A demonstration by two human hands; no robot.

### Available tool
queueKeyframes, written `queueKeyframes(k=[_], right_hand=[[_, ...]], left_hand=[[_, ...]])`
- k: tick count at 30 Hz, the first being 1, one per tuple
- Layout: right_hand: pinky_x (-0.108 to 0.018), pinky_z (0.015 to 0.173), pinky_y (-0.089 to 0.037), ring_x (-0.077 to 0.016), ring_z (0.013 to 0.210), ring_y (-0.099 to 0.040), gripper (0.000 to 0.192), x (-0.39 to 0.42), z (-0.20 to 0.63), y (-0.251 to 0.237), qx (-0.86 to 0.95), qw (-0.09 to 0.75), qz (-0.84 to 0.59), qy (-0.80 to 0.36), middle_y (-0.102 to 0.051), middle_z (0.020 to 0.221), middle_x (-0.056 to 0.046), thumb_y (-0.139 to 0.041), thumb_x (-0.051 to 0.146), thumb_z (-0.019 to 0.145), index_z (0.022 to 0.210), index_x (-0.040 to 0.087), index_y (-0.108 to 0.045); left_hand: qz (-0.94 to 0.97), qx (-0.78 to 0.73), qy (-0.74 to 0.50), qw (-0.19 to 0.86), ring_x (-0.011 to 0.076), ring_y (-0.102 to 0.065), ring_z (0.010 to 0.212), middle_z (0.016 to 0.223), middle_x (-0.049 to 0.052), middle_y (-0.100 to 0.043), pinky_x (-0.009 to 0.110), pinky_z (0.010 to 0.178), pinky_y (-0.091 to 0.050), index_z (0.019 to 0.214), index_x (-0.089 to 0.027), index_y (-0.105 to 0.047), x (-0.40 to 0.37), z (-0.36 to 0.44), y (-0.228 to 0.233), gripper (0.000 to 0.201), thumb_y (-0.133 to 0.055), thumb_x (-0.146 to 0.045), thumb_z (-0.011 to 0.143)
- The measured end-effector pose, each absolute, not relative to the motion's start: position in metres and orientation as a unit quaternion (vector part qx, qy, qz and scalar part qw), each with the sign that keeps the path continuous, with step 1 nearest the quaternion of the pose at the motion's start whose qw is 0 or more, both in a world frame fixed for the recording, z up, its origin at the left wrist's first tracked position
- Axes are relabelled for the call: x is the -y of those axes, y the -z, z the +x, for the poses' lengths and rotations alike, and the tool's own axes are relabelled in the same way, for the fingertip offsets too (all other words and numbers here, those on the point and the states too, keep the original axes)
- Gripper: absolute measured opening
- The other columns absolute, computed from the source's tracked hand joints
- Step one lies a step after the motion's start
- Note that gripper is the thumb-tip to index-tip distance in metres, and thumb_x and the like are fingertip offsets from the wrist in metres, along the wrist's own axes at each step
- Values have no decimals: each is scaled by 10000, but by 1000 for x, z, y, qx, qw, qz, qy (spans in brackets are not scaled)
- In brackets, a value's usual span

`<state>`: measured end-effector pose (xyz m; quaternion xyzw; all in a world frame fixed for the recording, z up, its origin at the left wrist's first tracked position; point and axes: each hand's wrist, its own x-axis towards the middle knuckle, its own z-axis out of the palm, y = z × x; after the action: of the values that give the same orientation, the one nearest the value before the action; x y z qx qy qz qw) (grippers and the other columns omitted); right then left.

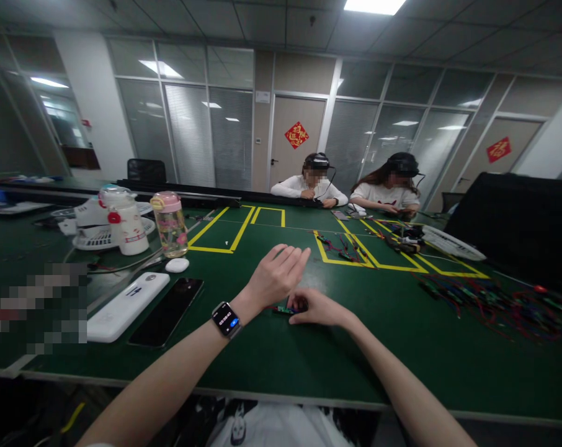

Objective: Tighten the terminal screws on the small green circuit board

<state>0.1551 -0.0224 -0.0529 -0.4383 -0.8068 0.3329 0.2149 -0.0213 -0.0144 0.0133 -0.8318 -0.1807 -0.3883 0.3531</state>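
Your right hand pinches a small green board with red and black bits against the table. Your left hand, fingers loosely spread and holding nothing, hovers just above it. Left of the grip lie one phone, one white case and two bottles. Two people sit beyond.

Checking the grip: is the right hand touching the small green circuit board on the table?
Touching. The head view shows the right hand resting on the small green circuit board, fingers covering its right end.
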Motion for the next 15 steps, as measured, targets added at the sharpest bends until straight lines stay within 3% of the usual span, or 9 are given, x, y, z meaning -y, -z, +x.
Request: queueKeyframes(k=[2,7,12,15], right_hand=[[-218,523,-330,-103,570,-459,126,22,152,58,801,227,-456,-316,-521,624,47,-727,158,697,775,151,-627],[-215,537,-342,-100,575,-459,119,26,148,68,787,271,-461,-308,-521,637,45,-719,143,697,765,151,-622],[-225,601,-372,-117,639,-483,120,32,148,73,793,319,-459,-243,-530,677,30,-725,126,698,768,155,-632],[-225,596,-365,-116,628,-478,128,33,144,70,808,309,-447,-227,-521,672,32,-736,140,705,788,159,-640]], left_hand=[[-838,179,396,331,217,-622,930,1001,117,-674,387,882,-492,1268,-59,-503,15,-22,-15,365,-454,-171,925],[-845,178,459,208,205,-597,827,865,82,-650,358,768,-516,1021,-130,-606,17,-23,-14,218,-545,-309,915],[-841,189,507,20,192,-589,1045,1105,106,-636,354,911,-491,1142,-154,-586,15,-20,-10,261,-392,-167,968],[-817,196,536,-79,162,-614,999,1066,73,-651,304,887,-491,1125,-173,-610,13,-20,-10,243,-437,-163,955]])
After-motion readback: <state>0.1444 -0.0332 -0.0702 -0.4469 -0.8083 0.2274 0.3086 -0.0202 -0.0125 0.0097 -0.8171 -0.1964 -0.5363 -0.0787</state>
